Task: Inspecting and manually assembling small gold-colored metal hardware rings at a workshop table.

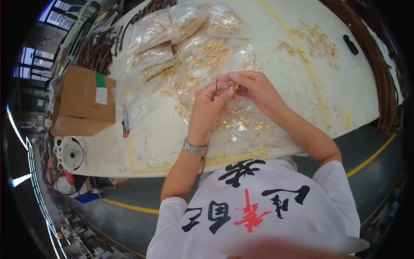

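Note:
Above the table's near half, my two hands meet fingertip to fingertip. My right hand [261, 90] pinches a gold metal clasp [233, 85] with a round ring. Closed beside it, my left hand [208, 105] has a thin dark brown strap [216, 87] between its fingers, and a narrow length of it seems to hang down by the wrist to the table's edge. Whether clasp and strap are joined is hidden by the fingers. Several loose gold clasps [239, 123] lie on clear plastic just below my hands.
Clear bags of gold clasps [151, 32] are piled beyond my hands. More clasps [321, 43] lie scattered at the far right near a black object [350, 45]. A cardboard box [82, 101], a red-and-black tool [125, 123] and a small fan [71, 154] are on the left. Brown straps [381, 73] line the right edge.

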The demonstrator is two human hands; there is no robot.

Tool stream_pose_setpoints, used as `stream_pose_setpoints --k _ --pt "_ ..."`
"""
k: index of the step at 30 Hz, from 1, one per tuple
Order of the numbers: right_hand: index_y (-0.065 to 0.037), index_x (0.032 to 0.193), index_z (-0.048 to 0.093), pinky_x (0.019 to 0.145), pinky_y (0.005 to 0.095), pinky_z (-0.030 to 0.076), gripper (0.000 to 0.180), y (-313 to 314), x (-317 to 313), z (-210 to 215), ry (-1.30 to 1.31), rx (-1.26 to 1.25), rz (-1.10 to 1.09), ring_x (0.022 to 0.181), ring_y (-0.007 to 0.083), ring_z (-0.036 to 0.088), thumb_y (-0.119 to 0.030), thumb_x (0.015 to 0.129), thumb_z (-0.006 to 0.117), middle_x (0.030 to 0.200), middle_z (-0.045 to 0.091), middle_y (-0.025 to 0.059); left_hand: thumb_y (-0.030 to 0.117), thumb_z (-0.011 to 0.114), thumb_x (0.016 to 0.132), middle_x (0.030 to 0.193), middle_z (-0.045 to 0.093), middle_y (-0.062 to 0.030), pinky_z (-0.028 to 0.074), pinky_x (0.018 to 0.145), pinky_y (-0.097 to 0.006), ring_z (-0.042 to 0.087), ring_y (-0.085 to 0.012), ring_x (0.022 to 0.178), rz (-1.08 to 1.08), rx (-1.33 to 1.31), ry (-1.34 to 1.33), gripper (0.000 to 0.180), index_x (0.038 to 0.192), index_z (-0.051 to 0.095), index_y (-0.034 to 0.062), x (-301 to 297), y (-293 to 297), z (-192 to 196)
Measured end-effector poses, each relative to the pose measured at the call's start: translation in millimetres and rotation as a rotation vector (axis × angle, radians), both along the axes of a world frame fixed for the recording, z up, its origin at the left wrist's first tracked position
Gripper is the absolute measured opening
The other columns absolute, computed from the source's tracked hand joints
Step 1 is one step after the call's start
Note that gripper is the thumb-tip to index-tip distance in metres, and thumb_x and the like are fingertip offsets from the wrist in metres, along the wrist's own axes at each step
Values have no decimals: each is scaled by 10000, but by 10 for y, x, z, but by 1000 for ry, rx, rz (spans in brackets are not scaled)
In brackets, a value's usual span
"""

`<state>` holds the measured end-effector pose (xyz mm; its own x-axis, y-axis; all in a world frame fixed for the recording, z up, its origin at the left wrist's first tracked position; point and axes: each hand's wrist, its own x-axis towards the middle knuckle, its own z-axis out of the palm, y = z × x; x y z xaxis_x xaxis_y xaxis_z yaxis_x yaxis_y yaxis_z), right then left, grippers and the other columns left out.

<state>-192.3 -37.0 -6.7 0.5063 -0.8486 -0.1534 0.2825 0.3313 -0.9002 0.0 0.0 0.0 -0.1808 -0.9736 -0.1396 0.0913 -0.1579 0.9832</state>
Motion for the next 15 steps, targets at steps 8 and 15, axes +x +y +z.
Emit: stream_pose_setpoints --k 8,15 --pt "9 1163 739 921 293 567 342 3 3 54 -111 77 -208 990 143 731 -294 1079 605 1130 773 91 142 690 1019 885 731 -2 291 476 -190 416 8 545 80 -7 123 168 1130 735 24 45 -61 38" --pt "-31 1114 746 948 308 563 328 -15 1 38 -88 58 -240 1052 144 730 -329 1079 614 1147 777 87 118 682 1026 784 625 44 264 475 -194 398 6 545 123 -24 86 154 1127 719 9 52 -30 43"
